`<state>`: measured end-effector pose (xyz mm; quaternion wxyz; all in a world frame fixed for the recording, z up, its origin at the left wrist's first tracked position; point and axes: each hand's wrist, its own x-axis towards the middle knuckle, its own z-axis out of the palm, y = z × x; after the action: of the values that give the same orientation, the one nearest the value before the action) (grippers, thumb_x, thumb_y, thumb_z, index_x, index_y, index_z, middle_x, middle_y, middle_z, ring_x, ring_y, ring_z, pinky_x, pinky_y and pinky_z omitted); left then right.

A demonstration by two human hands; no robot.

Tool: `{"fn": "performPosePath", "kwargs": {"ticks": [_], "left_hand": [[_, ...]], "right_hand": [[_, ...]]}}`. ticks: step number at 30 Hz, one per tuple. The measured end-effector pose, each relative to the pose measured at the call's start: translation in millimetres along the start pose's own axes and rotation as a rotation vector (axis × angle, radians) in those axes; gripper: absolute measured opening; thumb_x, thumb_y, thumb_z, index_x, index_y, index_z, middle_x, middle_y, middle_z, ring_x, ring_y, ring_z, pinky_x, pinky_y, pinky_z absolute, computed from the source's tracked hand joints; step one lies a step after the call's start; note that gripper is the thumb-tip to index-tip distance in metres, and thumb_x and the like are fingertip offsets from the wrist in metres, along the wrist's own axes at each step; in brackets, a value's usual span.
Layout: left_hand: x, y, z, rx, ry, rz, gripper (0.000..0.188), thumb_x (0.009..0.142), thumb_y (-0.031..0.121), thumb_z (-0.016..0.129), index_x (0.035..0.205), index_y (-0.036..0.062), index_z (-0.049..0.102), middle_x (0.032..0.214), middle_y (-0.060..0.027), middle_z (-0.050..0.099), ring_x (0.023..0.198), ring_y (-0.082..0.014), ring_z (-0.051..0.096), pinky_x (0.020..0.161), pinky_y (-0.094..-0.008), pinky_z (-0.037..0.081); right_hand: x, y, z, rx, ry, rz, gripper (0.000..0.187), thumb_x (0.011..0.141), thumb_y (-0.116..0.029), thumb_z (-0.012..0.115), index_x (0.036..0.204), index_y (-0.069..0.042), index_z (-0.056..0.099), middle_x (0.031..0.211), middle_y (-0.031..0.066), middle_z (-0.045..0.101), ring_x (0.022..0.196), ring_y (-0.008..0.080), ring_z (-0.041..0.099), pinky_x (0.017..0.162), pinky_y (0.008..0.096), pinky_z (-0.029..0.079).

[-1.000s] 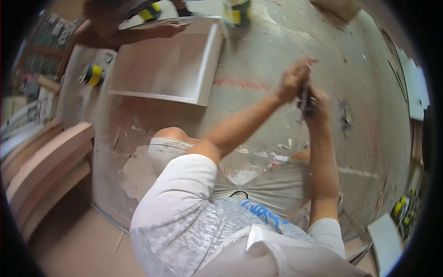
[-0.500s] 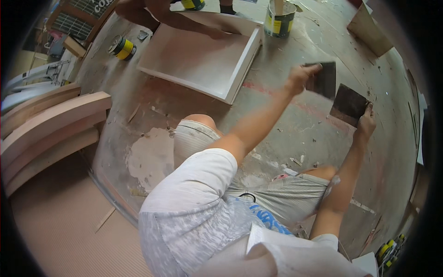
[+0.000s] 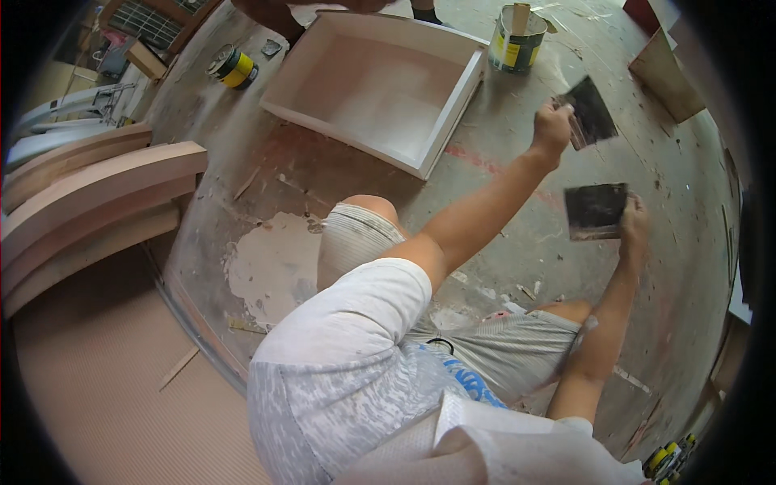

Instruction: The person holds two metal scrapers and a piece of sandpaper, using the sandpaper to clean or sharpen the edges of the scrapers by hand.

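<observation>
My left hand (image 3: 552,129) is closed on a thin, dark, square putty spreader (image 3: 592,113), which is tilted and a little blurred. Nearer to me, my right hand (image 3: 635,220) grips a second dark putty spreader (image 3: 595,210) by its right edge. Pale smears run along the lower edges of both blades. The two spreaders are apart, held above the floor to the right of a shallow, white-coated wooden box (image 3: 380,89).
A tin holding a wooden stick (image 3: 517,40) stands behind the box's right corner. Another tin (image 3: 233,68) is at far left. Curved wooden pieces (image 3: 105,190) are stacked at left. A board (image 3: 669,77) leans far right. Another person's legs (image 3: 275,18) are behind the box.
My hands have moved apart: the left up and rightward, the right lower and nearer. Both spreaders have turned. The other person's arm has withdrawn from inside the box. The view has shifted slightly.
</observation>
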<state>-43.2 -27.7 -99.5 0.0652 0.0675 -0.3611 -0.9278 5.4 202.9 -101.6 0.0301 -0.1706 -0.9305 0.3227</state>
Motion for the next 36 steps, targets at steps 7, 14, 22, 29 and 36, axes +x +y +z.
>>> {"fn": "performPosePath", "kwargs": {"ticks": [7,14,22,29,36], "left_hand": [[-9,-22,-3,0.064,-0.031,-0.105,0.020,0.089,0.009,0.051,0.108,0.0017,0.053,0.086,-0.0050,0.058,0.071,-0.0146,0.061,0.068,-0.0292,0.054],[-33,-33,11,0.425,-0.245,-0.184,0.025,0.090,0.015,0.056,0.109,-0.0009,0.059,0.097,-0.0079,0.065,0.077,-0.0141,0.064,0.065,-0.0259,0.052],[-32,-42,-14,0.596,-0.311,-0.073,0.023,0.078,0.020,0.073,0.080,-0.0023,0.071,0.075,-0.0076,0.068,0.062,-0.0103,0.061,0.057,-0.0231,0.049],[-25,-36,-10,0.922,-0.579,-0.161,0.025,0.081,0.022,0.068,0.088,-0.0013,0.070,0.082,-0.0100,0.070,0.071,-0.0129,0.066,0.064,-0.0254,0.050],[-24,19,2,1.220,-0.614,0.182,0.024,0.083,0.018,0.060,0.100,0.0034,0.070,0.089,-0.0102,0.069,0.080,-0.0197,0.064,0.075,-0.0301,0.050]], "right_hand": [[-32,-47,18,0.704,-0.502,-0.094,0.035,0.094,-0.032,0.050,0.113,-0.004,0.057,0.097,0.0103,0.065,0.072,0.0140,0.058,0.064,0.0260,0.047],[-10,-21,19,0.984,-0.355,0.065,0.016,0.094,-0.024,0.053,0.097,-0.009,0.053,0.079,0.0058,0.064,0.045,0.0060,0.048,0.035,0.0208,0.037],[-8,-10,2,0.998,-0.084,0.235,0.017,0.093,-0.022,0.053,0.097,-0.006,0.058,0.078,0.0016,0.059,0.052,0.0070,0.045,0.044,0.0248,0.038],[3,-17,3,0.862,-0.038,0.277,0.025,0.087,-0.019,0.055,0.107,-0.004,0.060,0.098,0.0101,0.065,0.061,0.0131,0.051,0.053,0.0291,0.043],[21,21,32,-0.175,0.028,-0.469,0.021,0.079,-0.012,0.056,0.098,-0.007,0.063,0.080,0.0111,0.060,0.078,0.0239,0.059,0.066,0.0378,0.048]]}}
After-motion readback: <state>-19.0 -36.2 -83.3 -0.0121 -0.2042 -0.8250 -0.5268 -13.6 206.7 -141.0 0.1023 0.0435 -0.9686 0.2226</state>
